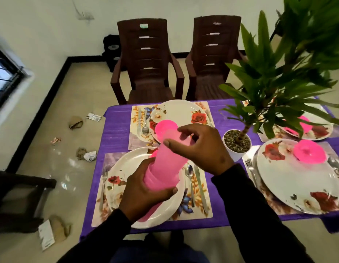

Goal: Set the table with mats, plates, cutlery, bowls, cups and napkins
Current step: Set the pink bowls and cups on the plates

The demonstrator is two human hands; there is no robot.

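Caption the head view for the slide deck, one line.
Left hand grips a stack of pink cups over the near plate while the right hand pinches the top cup.

left hand (145, 188) gripping, right hand (199, 149) pinching

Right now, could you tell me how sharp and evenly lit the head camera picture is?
Head view: wide-angle bending curves the table edges and chairs; the plant leaves are soft and blurred; glare patches shine on the floor; the corners darken; the right hand and pink cups look slightly soft.
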